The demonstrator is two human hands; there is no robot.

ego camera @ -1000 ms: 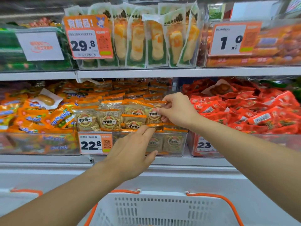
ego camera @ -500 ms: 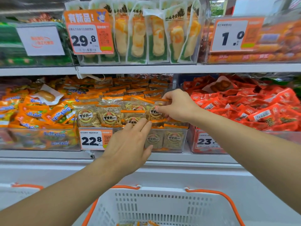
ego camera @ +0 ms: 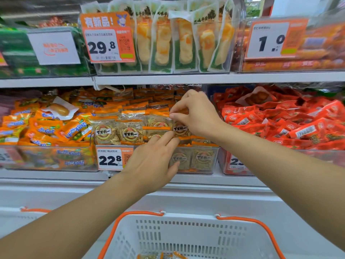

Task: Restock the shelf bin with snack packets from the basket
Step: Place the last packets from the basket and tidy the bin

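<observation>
Pinching an upright snack packet [ego camera: 180,128] in the bin [ego camera: 205,159], right hand [ego camera: 197,114]; left hand [ego camera: 155,161] open, fingertips touching packets.

Top shelf, orange price tag [ego camera: 107,37]: headline "有新品!", price 29.8, barcode under it.
Top shelf, right-edge price tag [ego camera: 274,39]: reads 1.0.
Top shelf, left white card [ego camera: 54,48]: orange print, too blurred to read.
Lower shelf, shelf bin price tag [ego camera: 112,158]: 22.8, QR code half behind a hand.
Snack packets [ego camera: 129,132] in that bin: round emblem reading "百里挑一".
Lower shelf, red bin tag [ego camera: 236,163]: only "2" and part of another digit show.
Red packets [ego camera: 242,119]: small white logo, unreadable.
</observation>
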